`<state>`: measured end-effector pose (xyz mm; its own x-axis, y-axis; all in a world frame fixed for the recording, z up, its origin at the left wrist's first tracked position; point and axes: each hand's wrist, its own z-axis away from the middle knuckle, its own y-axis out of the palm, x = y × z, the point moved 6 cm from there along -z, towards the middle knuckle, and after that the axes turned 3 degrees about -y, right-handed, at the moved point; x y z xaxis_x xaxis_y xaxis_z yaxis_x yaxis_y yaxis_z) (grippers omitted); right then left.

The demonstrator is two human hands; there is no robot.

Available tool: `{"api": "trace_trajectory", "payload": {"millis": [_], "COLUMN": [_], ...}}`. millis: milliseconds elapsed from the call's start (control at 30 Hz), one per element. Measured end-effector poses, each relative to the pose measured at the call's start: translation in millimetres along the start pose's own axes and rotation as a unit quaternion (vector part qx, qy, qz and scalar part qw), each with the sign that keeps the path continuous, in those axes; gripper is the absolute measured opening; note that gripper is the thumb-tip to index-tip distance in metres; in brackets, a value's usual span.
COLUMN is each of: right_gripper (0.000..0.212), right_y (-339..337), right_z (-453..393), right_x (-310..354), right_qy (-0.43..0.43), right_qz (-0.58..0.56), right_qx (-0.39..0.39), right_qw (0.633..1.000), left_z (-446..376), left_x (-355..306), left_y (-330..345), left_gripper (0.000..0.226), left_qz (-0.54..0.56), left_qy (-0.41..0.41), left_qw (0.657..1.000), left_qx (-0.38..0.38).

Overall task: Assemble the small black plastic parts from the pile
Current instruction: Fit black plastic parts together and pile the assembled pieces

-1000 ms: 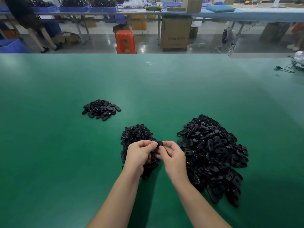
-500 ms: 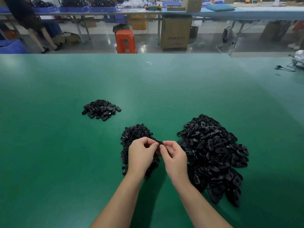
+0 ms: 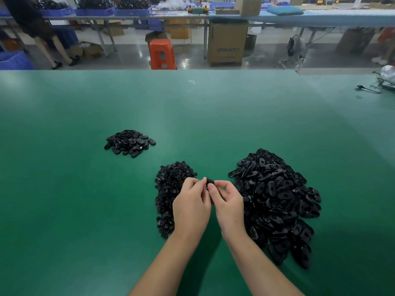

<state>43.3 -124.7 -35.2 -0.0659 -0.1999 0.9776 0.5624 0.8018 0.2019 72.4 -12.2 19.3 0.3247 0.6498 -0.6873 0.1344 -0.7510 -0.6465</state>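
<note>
My left hand (image 3: 191, 207) and my right hand (image 3: 228, 205) meet fingertip to fingertip above the green table (image 3: 85, 199), both pinching one small black plastic part (image 3: 209, 181). A large pile of oval black parts (image 3: 277, 201) lies to the right of my hands. A narrower pile of small round black parts (image 3: 170, 189) lies under and left of my left hand, partly hidden by it. A small heap of black oval pieces (image 3: 130, 143) sits farther away to the left.
The table's far edge runs across the view at the top. A black cable (image 3: 367, 89) and a white bag (image 3: 388, 73) lie at the far right. Beyond the table are an orange stool (image 3: 162, 54), a cardboard box (image 3: 226, 42) and a standing person (image 3: 38, 28).
My hands have stayed together over the piles, with the fingers shifting slightly around the pinched part. The piles have not moved.
</note>
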Motion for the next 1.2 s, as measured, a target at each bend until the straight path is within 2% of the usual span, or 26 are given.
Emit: {"api": "trace_trajectory", "payload": {"millis": [233,367,467,633,1033,1200], "right_gripper": [0.017,0.013,0.013,0.015,0.015,0.014], "right_y": [5,7,9,9,7,5], "right_z": [-10,-8,-6,-9,-10,-9], "right_x": [6,8,10,16,16,13], "right_qy": [0.064,0.074,0.069,0.054,0.06,0.082], "right_qz": [-0.143,-0.153,-0.151,-0.115,-0.041,-0.054], "right_qx": [-0.004,0.016,0.033,0.061,0.099,0.113], "right_qw": [0.988,0.985,0.986,0.99,0.992,0.989], "left_z": [6,-1,-8,-18,-21,-19], "left_x": [3,14,20,34,43,43], "left_y": [3,1,0,8,8,10], "left_gripper": [0.032,0.02,0.022,0.014,0.009,0.007], "left_qz": [0.013,0.158,0.195,0.259,0.247,0.193], "left_qy": [0.07,-0.033,-0.088,-0.169,-0.197,-0.185], "left_qw": [0.997,0.987,0.977,0.945,0.937,0.952], "left_qx": [-0.029,-0.015,-0.004,0.101,0.151,0.149]}}
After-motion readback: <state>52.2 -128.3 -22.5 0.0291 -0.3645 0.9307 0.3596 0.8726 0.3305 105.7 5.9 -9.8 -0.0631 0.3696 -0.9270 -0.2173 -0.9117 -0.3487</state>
